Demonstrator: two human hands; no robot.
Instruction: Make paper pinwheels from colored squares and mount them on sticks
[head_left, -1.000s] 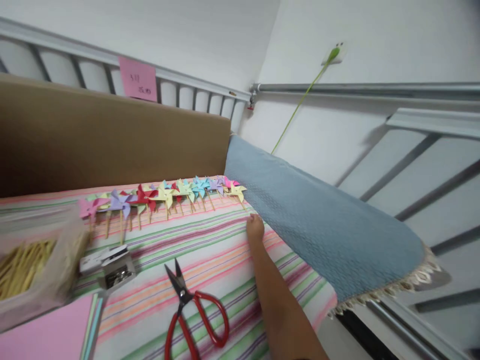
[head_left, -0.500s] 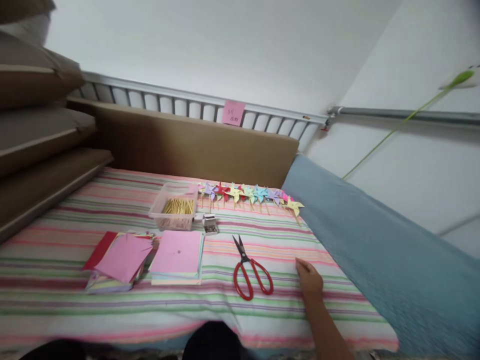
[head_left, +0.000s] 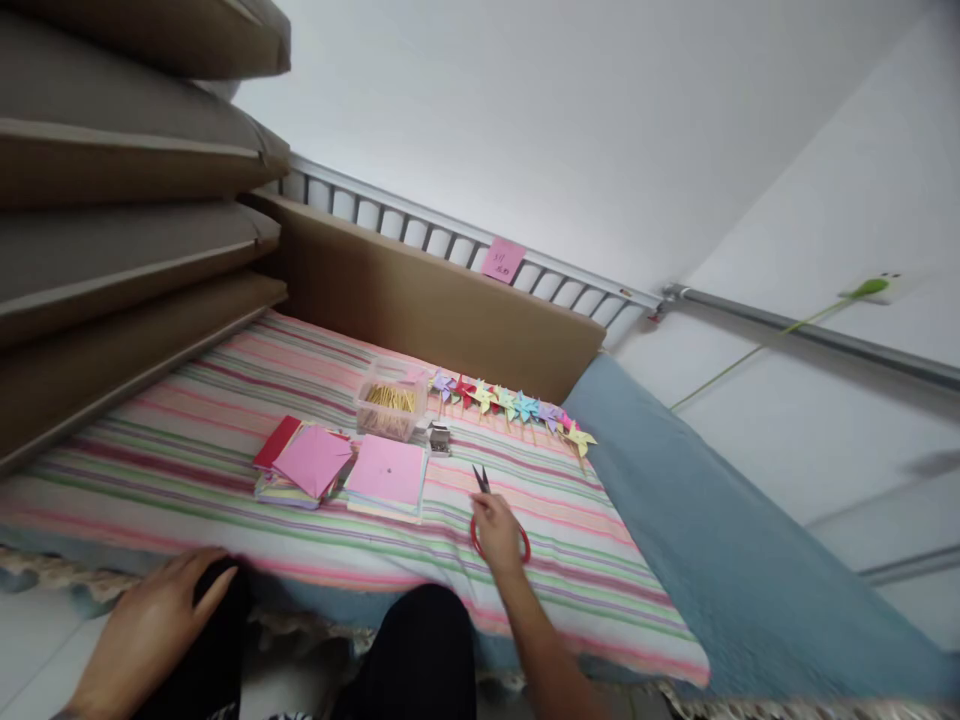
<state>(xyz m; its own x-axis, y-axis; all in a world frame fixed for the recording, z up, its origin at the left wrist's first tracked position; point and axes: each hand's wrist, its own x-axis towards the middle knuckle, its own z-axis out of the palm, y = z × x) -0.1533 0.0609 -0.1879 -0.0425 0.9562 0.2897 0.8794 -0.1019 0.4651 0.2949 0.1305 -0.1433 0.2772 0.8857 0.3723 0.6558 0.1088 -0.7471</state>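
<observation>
Two hands | right hand (head_left: 496,528) on scissors (head_left: 485,487), right of papers (head_left: 386,472); whether its grip is clamped, I cannot tell | left hand (head_left: 159,620) on knee (head_left: 226,640), near left, grip apart

White wall (head_left: 487,110), pale radiator (head_left: 415,232) (lower part hidden).

Right forearm (head_left: 544,640): bare for the whole length I get on my feed
Right hand (head_left: 496,525): bare, its finer detail too small for me
Left hand (head_left: 161,625): bare, with long, tapering fingers
Trousers (head_left: 424,650): plain black over both knees
Bottom edge: a black-and-white patterned scrap (head_left: 289,716) I cannot identify
</observation>
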